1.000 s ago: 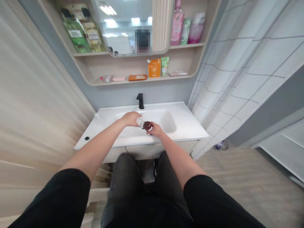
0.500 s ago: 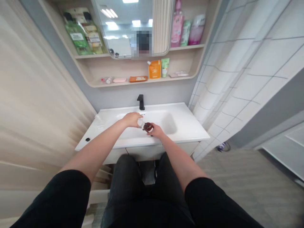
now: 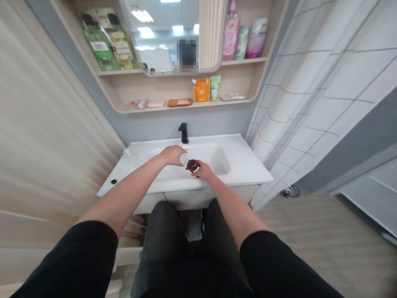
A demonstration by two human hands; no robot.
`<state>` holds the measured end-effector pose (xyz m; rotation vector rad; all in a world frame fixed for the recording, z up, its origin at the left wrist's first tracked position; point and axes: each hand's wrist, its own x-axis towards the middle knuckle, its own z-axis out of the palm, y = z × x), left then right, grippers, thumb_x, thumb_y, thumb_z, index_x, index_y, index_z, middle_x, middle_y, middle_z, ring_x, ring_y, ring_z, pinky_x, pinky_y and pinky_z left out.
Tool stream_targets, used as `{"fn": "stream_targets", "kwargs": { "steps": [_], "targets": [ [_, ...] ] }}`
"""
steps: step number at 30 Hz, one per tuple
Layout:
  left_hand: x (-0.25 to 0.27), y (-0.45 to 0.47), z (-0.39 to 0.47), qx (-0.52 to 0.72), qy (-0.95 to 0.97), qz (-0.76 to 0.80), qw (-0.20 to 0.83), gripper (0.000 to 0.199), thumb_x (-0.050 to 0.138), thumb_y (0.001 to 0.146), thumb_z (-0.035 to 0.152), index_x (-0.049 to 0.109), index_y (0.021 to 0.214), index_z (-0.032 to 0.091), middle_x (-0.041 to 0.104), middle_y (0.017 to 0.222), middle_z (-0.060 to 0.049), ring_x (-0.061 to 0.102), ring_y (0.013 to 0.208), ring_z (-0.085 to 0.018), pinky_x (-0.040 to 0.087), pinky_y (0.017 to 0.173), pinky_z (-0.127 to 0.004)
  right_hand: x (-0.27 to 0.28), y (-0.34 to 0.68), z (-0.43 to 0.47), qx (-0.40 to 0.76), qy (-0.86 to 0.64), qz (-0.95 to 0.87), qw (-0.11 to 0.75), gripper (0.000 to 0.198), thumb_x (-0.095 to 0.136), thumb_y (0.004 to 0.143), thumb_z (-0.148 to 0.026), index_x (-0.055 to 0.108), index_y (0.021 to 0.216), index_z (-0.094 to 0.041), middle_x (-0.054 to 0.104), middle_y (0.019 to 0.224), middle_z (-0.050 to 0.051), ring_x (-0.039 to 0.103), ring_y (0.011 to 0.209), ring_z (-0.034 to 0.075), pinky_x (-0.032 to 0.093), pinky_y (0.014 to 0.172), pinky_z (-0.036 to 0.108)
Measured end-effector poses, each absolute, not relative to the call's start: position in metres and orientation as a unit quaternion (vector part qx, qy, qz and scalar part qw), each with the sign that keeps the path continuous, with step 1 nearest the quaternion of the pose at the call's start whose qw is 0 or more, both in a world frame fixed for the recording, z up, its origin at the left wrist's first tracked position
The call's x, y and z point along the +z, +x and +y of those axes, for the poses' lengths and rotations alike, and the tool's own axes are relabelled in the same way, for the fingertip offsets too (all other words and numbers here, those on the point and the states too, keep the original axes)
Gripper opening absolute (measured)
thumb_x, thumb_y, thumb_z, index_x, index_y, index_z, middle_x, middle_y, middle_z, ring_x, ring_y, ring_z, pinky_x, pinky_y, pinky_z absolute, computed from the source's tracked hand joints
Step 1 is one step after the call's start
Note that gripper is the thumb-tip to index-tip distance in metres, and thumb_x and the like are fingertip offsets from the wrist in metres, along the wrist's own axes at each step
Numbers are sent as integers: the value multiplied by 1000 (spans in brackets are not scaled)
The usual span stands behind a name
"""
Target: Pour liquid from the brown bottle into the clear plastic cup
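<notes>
Above the white sink basin (image 3: 221,159), my left hand (image 3: 172,155) is closed around a small clear cup (image 3: 183,159). My right hand (image 3: 204,170) grips a dark reddish-brown bottle (image 3: 194,165), which is tilted to the left. The bottle's mouth is at the cup's rim; whether they touch, and whether liquid is flowing, is too small to tell. On the counter's left end lies a small round black cap (image 3: 113,181).
A black faucet (image 3: 183,133) rises behind the basin. Over it, a wall cabinet (image 3: 217,105) holds several bottles, an orange pouch (image 3: 202,90) and a green tube (image 3: 215,87). A beige curtain (image 3: 46,124) hangs left; a white tiled wall (image 3: 297,91) stands right.
The bottle looks tipped very slightly further toward the cup. Both hands stay in nearly the same place, and the whole view has shifted a little.
</notes>
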<state>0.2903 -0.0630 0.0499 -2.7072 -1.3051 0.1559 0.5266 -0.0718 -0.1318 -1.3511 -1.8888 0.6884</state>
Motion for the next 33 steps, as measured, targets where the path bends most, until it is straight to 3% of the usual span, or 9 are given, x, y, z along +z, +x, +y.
{"fn": "stream_targets", "kwargs": {
  "steps": [33],
  "targets": [
    [60,306,-64,79,-895,-433,70,74,85,73,45,72,144,29,75,135,-11,66,131,-35,57,105,-41,-135,527,-68,257,-536,-731,335,78,104,60,-34,73,131,-26,83,111,2,77,102,28,59,92,36]
  ]
}}
